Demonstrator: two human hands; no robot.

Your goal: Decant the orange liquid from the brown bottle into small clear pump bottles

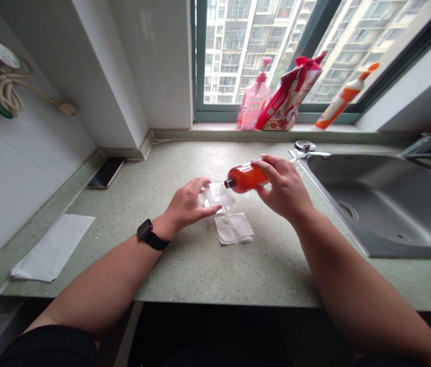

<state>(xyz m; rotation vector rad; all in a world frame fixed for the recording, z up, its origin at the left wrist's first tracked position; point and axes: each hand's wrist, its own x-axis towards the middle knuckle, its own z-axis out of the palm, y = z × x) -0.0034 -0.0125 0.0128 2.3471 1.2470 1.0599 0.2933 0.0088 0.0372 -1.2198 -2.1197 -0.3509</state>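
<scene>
In my right hand (282,186) is a clear bottle of orange-red liquid (244,177), tipped on its side with its uncapped dark mouth pointing left. Below and beside that mouth sits a small translucent white container (217,195) on the counter. My left hand (188,204) curves around the container's left side, thumb along the near edge and fingers at the far edge. Whether liquid is flowing out cannot be made out. A folded white paper napkin (234,229) lies just in front of the container.
A steel sink (391,204) is set into the counter (200,270) on the right. On the windowsill stand a pink pump bottle (254,102), a red bag (292,94) and an orange-white bottle (343,99). At left lie a phone (106,172) and folded white paper (55,244).
</scene>
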